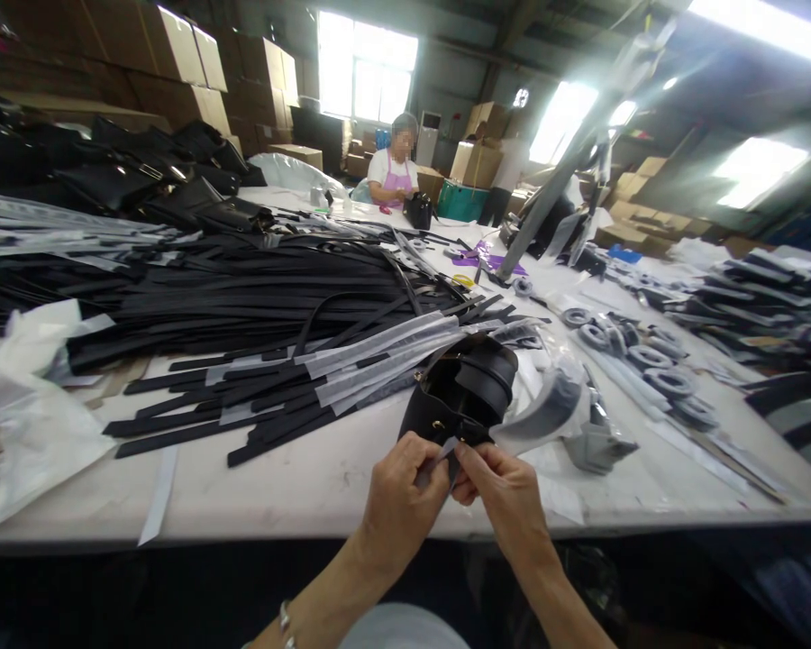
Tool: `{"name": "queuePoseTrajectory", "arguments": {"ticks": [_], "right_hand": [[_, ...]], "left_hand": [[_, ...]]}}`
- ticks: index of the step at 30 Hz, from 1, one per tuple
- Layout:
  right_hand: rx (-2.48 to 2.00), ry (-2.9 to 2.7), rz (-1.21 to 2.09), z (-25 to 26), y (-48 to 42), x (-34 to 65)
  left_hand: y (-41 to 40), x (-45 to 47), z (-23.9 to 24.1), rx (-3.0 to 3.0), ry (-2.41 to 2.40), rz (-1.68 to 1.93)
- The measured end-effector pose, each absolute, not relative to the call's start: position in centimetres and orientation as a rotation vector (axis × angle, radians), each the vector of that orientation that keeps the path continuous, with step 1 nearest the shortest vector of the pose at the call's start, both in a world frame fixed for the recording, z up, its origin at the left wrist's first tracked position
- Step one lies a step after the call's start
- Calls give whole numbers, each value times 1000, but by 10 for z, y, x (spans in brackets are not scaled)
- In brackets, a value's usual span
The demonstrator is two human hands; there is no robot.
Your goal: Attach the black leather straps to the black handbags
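A small black bag (463,392) lies on the white table (297,487) near its front edge, its open mouth facing away from me. My left hand (402,500) and my right hand (504,496) meet just below the bag. Both pinch a thin strip (444,452), grey with a dark strap end, that comes off the bag. The fingers of both hands are closed on it. A bracelet (285,624) shows on my left wrist.
A big heap of black straps (230,306), some in clear sleeves, covers the left table. Black bags (141,171) pile at the back left. Rolled grey strips (649,361) and plastic wrapping (33,415) lie around. A person (396,167) sits at the far end. Cardboard boxes (176,54) stand behind.
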State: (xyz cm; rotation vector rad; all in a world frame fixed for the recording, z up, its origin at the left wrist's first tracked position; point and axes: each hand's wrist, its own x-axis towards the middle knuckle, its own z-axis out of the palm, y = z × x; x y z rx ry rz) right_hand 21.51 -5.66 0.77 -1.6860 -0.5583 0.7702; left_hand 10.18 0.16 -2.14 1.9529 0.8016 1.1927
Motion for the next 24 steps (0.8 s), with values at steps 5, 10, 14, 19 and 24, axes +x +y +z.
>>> {"name": "queuePoseTrajectory", "arguments": {"ticks": [5, 10, 14, 19, 24], "right_hand": [[-1653, -599, 723, 9, -57, 211], [-1435, -602, 985, 5, -62, 213], [-1373, -545, 1075, 3, -63, 217], [-1336, -469, 1062, 5, -60, 218], [-1402, -516, 1017, 4, -56, 214]], "left_hand": [[3, 99, -24, 2262, 711, 1250], [-1, 96, -20, 2452, 642, 1189], [-4, 97, -17, 2572, 578, 1139], [-9, 90, -14, 2428, 516, 1064], [-14, 69, -27, 2006, 723, 933]]}}
